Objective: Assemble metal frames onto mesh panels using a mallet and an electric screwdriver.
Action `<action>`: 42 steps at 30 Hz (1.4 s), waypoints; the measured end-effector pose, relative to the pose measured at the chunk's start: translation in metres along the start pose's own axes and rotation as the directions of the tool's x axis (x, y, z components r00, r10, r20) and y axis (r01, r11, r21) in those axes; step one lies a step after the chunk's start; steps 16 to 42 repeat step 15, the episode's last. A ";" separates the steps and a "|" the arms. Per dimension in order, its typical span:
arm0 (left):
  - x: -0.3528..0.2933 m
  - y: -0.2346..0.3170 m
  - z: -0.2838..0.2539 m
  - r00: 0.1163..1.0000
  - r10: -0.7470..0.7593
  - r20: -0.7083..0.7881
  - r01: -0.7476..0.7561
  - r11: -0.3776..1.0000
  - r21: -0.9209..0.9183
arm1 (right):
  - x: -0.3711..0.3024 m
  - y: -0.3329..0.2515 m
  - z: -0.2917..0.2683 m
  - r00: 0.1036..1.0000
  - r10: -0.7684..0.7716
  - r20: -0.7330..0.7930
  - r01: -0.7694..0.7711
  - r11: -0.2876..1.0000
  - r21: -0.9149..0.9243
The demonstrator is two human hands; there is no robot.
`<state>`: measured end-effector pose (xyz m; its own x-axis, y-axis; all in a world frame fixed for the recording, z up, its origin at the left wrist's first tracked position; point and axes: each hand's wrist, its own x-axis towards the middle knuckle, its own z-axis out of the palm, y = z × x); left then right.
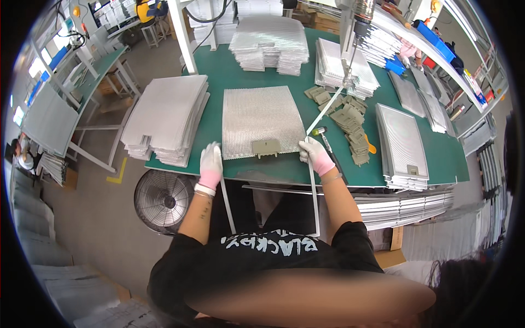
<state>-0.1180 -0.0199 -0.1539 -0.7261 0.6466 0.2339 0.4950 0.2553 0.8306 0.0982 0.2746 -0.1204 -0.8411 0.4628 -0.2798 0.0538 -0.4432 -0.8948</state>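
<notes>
A silver mesh panel (262,115) lies flat on the green table before me, with a beige plastic clip piece (266,147) at its near edge. My left hand (211,163), in a white and pink glove, is by the panel's near left corner. Its fingers lie long and close together against a thin metal frame strip (227,205), which runs back toward my body. At the near right corner, my gloved right hand (316,155) is closed around another length of strip (326,110). That length bends at the hand, one leg slanting away to the far right, the other coming toward me.
Stacked panels stand left (167,109), at the back (269,44) and right (402,142). Loose beige clips (350,123) are piled right of the panel, beside a hammer (326,143). A vertical driver tool (363,22) hangs above. A floor fan (165,201) stands below left.
</notes>
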 end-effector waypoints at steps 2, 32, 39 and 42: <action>0.011 0.015 -0.007 0.939 -0.287 0.191 0.344 0.754 -0.560 | -0.003 0.003 0.007 1.000 0.005 -0.027 -0.006 0.999 -0.040; 0.001 0.091 -0.004 0.990 0.076 0.120 0.027 0.728 -0.685 | -0.090 -0.030 0.014 0.954 -0.296 -0.044 0.293 0.954 -0.063; 0.001 0.091 -0.004 0.990 0.076 0.120 0.027 0.728 -0.685 | -0.090 -0.030 0.014 0.954 -0.296 -0.044 0.293 0.954 -0.063; 0.001 0.091 -0.004 0.990 0.076 0.120 0.027 0.728 -0.685 | -0.090 -0.030 0.014 0.954 -0.296 -0.044 0.293 0.954 -0.063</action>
